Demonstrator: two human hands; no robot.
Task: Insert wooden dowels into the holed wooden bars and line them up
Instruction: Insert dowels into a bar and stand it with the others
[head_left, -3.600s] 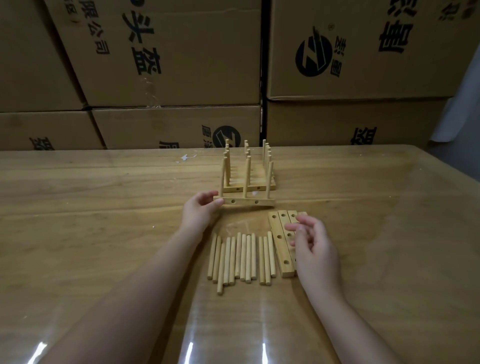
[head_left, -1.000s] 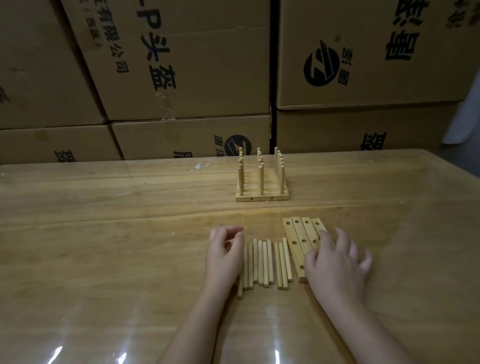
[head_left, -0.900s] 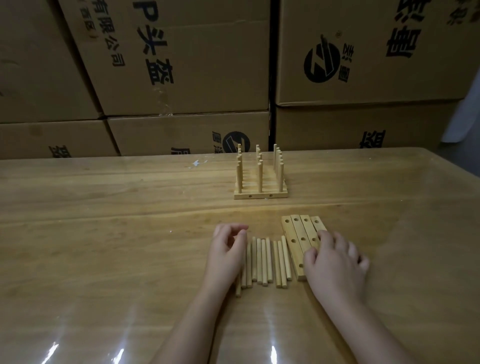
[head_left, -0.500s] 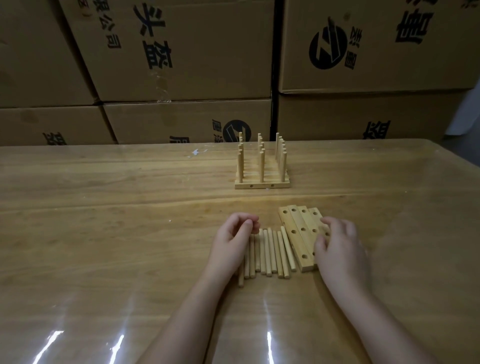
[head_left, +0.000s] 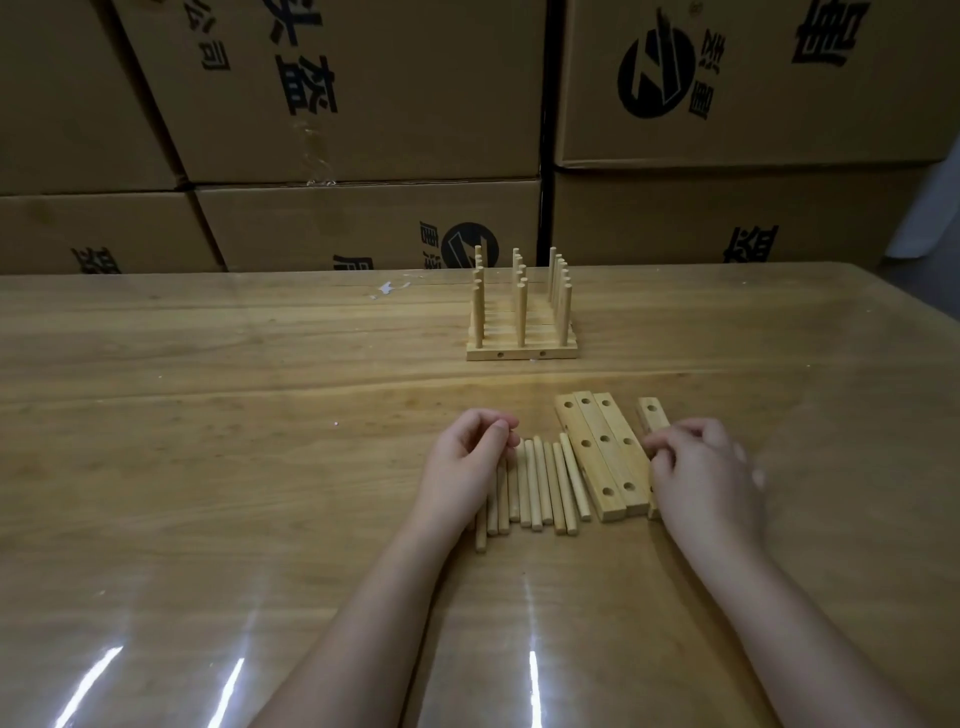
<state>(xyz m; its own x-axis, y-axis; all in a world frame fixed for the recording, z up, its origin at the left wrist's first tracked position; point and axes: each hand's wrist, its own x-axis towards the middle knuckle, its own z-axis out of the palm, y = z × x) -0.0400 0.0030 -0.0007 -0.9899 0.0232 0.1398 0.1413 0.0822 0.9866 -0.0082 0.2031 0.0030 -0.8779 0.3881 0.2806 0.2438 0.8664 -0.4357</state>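
Resting on the loose dowels (head_left: 540, 483), the left hand (head_left: 467, 462) is curled; a grip cannot be confirmed. One holed bar (head_left: 652, 415), apart from three others (head_left: 597, 452), is pinched by the right hand (head_left: 701, 478), probably for filling next.

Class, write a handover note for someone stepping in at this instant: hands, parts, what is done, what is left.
Left hand: curled over the loose dowels; grip unclear.
Right hand: pinching the single empty bar, set apart from the three empty bars.
Done: several doweled bars lined up farther back.
Left: dowel the four bars and add them to the row.
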